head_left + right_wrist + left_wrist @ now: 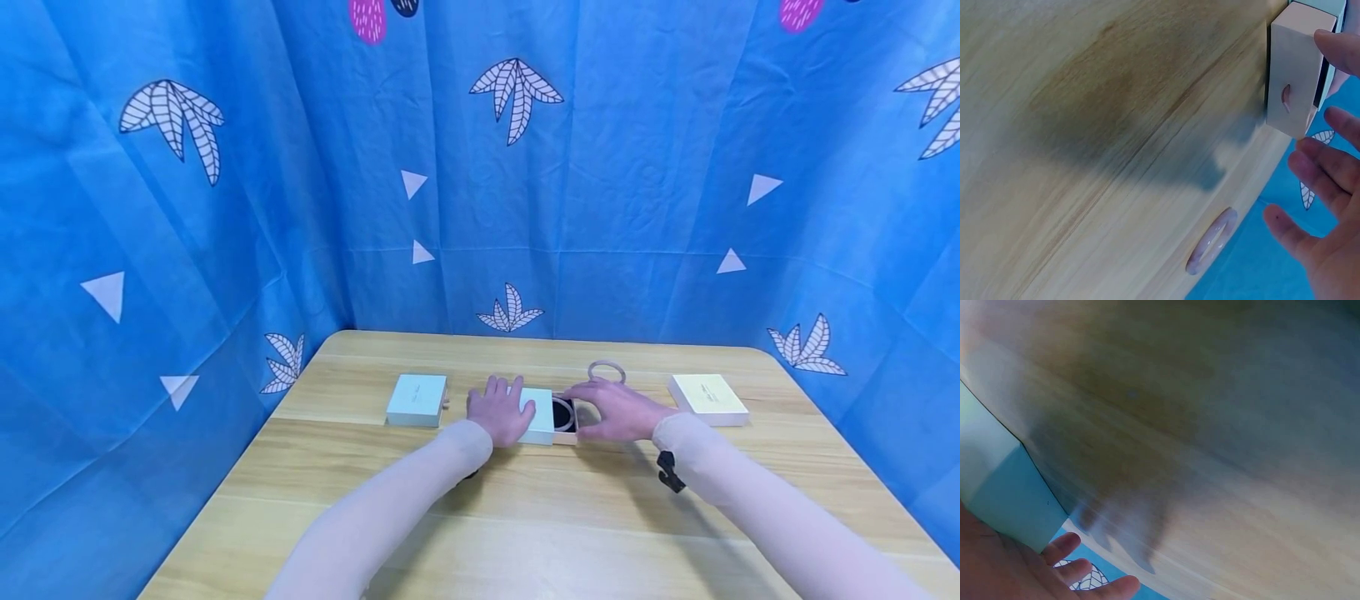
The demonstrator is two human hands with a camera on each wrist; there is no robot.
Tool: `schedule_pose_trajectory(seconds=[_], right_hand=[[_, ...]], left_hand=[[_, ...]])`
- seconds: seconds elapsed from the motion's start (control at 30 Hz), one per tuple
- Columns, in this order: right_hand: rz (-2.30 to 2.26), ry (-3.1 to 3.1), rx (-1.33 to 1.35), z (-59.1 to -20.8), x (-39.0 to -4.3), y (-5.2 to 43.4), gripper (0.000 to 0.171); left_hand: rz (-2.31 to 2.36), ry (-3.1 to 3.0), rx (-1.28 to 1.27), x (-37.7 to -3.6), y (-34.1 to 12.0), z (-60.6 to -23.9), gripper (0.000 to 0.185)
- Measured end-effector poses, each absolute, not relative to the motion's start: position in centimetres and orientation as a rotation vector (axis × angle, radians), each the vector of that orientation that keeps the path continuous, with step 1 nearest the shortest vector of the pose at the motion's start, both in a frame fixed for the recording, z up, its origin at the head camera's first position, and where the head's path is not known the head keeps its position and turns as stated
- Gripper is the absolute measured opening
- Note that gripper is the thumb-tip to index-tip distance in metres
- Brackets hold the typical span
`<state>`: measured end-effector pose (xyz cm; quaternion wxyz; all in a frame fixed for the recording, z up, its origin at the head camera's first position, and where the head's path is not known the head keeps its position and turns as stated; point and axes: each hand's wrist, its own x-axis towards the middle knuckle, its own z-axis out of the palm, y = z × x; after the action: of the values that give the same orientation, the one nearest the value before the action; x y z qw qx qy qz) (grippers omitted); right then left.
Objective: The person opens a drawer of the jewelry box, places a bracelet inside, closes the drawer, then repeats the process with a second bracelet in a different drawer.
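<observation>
Left hand (501,410) lies flat, fingers straight and a little spread, on the sleeve (538,415) of the pale blue box in the middle of the table (525,517); the right hand (617,410), fingers relaxed and apart, rests at the drawer (565,416) that stands partly out of the sleeve on its right side, a dark ring-shaped lining showing in it. Both forearms, in pale sleeves, reach in from the near edge across a broad bare stretch of wood. Just beyond the right fingertips a pinkish bangle (607,371) lies flat on the table, apart from the drawer. A second blue box (417,400) sits near on the left and a cream box (708,399) further off on the right, each with open wood around it; blue curtain (480,208) closes the far edge and both sides. Only the right wrist view shows the drawer's (1291,81) end face with its small pull notch, the fingers (1316,175) open beside it and not gripping; the left wrist view, blurred, shows the sleeve's (1016,506) corner under the palm
</observation>
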<state>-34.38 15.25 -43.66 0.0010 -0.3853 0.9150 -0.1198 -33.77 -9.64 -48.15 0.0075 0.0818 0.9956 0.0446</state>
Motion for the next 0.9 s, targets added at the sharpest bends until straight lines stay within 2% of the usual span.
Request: schedule_pose_trajectory(seconds=[0.6,0.9], right_hand=[[-0.431,2.851,-1.256,-43.8,-34.5,15.0,0.064],[-0.424,2.855,-1.216,-43.8,-34.5,14.9,0.068]], left_hand=[[0.168,3.105,0.262,-32.7,-9.6,-46.8,0.07],[0.166,3.087,0.246,-33.3,-9.4,-47.2,0.072]])
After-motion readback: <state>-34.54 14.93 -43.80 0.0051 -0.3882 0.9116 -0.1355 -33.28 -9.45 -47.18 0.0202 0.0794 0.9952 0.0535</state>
